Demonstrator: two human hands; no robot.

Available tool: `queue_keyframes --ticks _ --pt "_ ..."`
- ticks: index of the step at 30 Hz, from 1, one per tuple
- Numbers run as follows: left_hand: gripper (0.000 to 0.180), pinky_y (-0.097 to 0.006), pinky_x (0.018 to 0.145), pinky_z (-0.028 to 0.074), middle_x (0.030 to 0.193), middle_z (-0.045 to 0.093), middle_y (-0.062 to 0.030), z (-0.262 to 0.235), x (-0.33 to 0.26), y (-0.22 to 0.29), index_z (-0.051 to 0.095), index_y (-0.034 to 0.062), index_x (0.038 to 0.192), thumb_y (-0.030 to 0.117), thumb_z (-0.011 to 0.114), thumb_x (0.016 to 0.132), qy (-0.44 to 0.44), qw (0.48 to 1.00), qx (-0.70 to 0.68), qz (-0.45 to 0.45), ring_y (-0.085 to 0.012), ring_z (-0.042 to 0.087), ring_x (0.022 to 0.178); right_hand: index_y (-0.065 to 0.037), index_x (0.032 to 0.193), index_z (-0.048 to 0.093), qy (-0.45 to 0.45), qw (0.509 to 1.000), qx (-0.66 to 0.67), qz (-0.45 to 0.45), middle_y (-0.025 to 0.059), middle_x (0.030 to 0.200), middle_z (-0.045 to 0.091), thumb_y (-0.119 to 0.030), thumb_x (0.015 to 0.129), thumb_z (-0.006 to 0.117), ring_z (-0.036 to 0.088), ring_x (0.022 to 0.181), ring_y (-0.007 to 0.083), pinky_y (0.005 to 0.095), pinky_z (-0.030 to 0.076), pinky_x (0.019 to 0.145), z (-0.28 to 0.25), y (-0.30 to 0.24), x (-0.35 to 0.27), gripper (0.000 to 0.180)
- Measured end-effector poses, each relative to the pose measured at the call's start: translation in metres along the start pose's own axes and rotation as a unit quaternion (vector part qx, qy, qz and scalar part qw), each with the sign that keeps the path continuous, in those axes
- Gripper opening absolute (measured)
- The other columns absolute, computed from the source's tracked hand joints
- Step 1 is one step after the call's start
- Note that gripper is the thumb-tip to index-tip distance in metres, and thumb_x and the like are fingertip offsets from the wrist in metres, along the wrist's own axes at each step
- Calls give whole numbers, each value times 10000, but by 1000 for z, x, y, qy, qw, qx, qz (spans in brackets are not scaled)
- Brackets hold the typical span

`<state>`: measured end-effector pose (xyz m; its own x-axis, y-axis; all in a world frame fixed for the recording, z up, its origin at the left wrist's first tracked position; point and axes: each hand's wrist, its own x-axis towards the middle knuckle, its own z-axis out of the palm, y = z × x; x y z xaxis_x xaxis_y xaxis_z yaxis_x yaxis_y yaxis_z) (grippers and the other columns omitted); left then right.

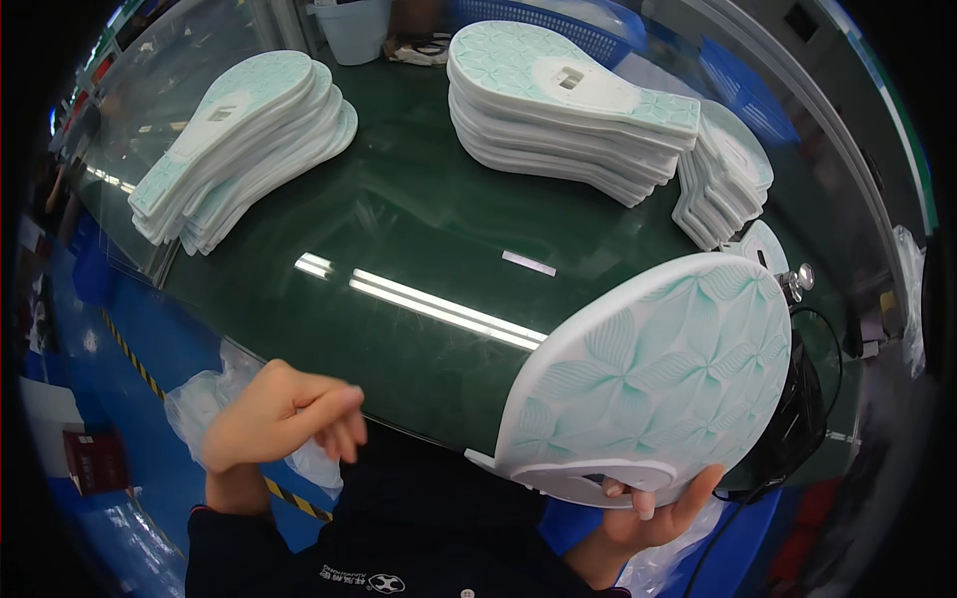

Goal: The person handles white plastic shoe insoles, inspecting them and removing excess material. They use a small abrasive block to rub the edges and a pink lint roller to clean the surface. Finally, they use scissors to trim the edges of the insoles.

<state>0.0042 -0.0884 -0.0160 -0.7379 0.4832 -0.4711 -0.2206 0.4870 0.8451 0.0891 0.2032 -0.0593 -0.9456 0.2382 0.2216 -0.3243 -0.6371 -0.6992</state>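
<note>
One shoe sole (653,374) is balancing upright on the right hand's (653,518) fingertips at the desk (399,219) edge, left hand (279,414) hanging loosely curled, empty; thin grip is risking a slip.

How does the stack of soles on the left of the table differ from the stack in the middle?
The left stack is fanned out, its soles slid sideways over each other; the middle stack sits more squarely piled. The left stack points its narrow ends toward the table's near-left edge, the middle stack toward the right. Both hold white soles with a pale teal leaf pattern.
</note>
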Motion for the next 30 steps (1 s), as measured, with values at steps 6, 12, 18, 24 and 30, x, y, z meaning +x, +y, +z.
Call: queue_keyframes --ticks 6,12,18,24,30 --pt "297 -253 680 493 953 632 -137 -12 -11 -32 578 29 1082 85 592 791 -16 982 144 120 -183 628 837 -61 1296 304 1 996 84 41 123 984 584 -414 939 286 497 508 152 410 480 560 7 9 8 503" --pt "595 -289 878 426 1225 479 -186 39 28 13 291 -40 1311 78 589 810 35 923 -142 356 -215 535 1057 -52 1312 282 -33 993 79 80 149 1079 549 -407 939 288 524 535 177 433 481 590 8 13 7 514" --pt "411 -320 739 527 1129 498 -186 75 56 37 317 -66 1236 84 469 886 86 889 -389 225 -224 578 941 26 1292 322 216 962 -143 86 130 1145 527 -362 946 290 561 776 166 327 444 786 -9 26 19 521" --pt "458 -289 449 561 1060 514 -248 78 57 43 298 -88 1221 103 480 848 175 887 -360 230 -264 633 743 -62 998 591 227 673 -704 1 47 870 499 -81 728 675 452 691 129 245 397 615 -74 -1 47 284" --pt "212 -350 594 581 985 542 -208 74 44 37 366 -38 1027 11 480 855 90 891 -374 239 -254 621 805 -42 872 594 153 654 -740 -37 68 841 518 -104 695 698 479 736 188 293 402 681 -89 9 58 214"
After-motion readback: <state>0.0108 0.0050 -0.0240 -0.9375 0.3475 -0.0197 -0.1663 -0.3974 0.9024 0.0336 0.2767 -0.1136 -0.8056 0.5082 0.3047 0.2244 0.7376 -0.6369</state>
